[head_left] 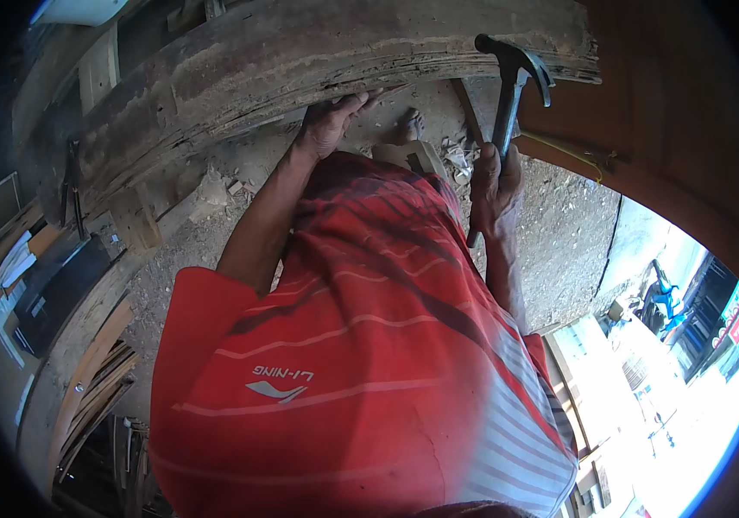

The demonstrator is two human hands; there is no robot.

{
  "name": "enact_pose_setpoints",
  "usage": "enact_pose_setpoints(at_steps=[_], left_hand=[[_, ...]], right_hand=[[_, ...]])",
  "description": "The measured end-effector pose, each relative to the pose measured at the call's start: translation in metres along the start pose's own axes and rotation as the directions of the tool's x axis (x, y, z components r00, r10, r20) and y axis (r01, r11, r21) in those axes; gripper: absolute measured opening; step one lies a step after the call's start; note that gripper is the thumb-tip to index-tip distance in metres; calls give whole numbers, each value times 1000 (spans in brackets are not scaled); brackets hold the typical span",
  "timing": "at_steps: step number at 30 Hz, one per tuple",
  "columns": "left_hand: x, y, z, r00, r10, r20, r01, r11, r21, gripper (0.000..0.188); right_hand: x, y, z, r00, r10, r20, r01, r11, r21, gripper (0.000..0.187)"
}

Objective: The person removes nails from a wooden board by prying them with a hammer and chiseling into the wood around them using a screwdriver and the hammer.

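Note:
A claw hammer (508,108) with a dark metal head stands head-up in my right hand (497,192), whose fingers are closed round its handle. The head is beside the right end of a thick, worn wooden bench (240,73). Against the near edge of that bench is my left hand (328,125), its fingers bent and partly hidden. A thin pointed sliver (394,90) shows by its fingertips; whether they grip it or the bench edge is unclear.
A brown wooden panel (663,112) rises at the right. Wood shavings (458,157) litter the concrete floor (559,216) near a bare foot (412,123). At the left are a black case (59,289) and a bundle of thin wood strips (97,397). Boards (590,371) lie in bright light at the lower right.

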State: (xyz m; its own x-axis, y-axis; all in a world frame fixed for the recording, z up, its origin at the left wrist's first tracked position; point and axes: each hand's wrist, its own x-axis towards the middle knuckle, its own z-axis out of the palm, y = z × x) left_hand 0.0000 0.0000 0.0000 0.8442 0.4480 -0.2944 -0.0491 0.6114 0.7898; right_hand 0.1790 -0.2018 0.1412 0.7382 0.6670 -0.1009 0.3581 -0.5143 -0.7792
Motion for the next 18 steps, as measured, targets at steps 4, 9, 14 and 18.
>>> enact_pose_setpoints(at_steps=[4, 9, 14, 18], left_hand=[[17, -22, 18, 996, 75, -38, -84, 859, -506, 52], [62, -28, 23, 985, 66, 162, 112, 469, -876, 54], [71, -33, 38, 987, 107, 123, 55, 492, -869, 51], [80, -40, 43, 995, 92, 40, -27, 634, -773, 36]], right_hand=[[2, 24, -7, 999, 50, -8, -49, 995, 85, 44], [4, 47, -32, 988, 153, -27, -151, 986, 69, 45], [12, 52, -53, 973, 232, -23, -232, 973, -15, 49], [20, 57, -57, 967, 255, -27, -256, 965, -53, 48]])
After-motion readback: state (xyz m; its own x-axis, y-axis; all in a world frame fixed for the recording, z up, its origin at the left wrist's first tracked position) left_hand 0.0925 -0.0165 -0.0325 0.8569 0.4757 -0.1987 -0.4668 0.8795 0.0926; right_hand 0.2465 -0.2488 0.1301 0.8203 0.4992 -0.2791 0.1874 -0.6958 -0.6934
